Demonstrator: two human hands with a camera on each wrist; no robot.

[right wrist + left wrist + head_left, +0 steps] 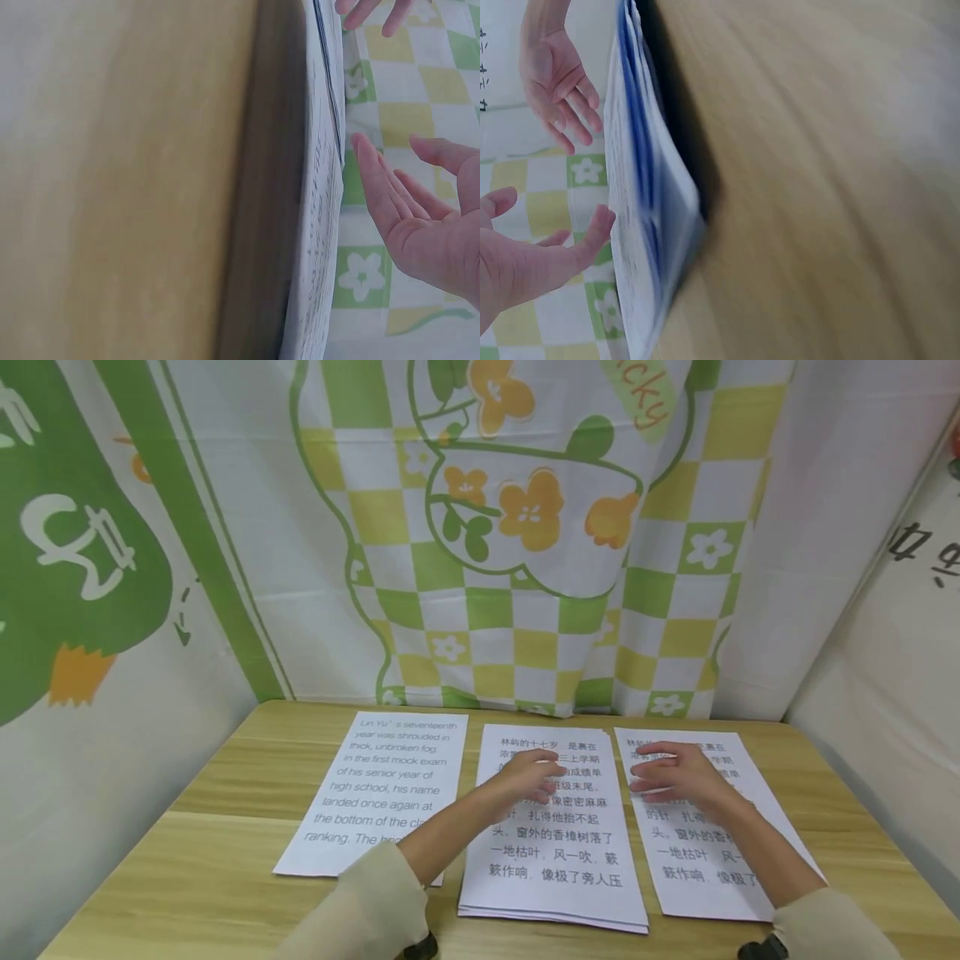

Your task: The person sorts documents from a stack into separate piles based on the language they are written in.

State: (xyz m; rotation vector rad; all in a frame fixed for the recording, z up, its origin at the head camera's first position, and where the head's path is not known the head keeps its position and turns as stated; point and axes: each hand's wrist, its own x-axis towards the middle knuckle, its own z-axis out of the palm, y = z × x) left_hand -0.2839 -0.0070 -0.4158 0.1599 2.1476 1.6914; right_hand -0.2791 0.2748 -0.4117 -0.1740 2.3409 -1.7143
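- Green printed cloth (82,527), draped at the far left, white lettering, soft folds.
- Wooden table (187,827), pale with yellow-brown grain, smooth; spans left to right beneath all the paper.
- English-text paper (378,789), left on the table, white, oblong; light and flexible by the look of it, best lifted by its left edge.
- Middle paper stack (555,860), Chinese print, several sheets, near edges slightly fanned. Probably light but slippery between leaves, apt to crease; the long sides offer the surest hold.
- Left hand (521,781), over the middle stack's far half, fingers loosely bent, grasping nothing; contact cannot be told. Beige sleeve (367,902), soft fabric.
- Checked curtain (525,643), far centre, green, yellow and white squares, orange flowers.
- Right-hand paper (693,860), Chinese print, flat, thin; likely bends easily, with its free near edge convenient for gripping.
- Right hand (682,777), above that paper's far half, relaxed, fingers spread, holding nothing.
- White cloth (892,677), far right, dark characters.
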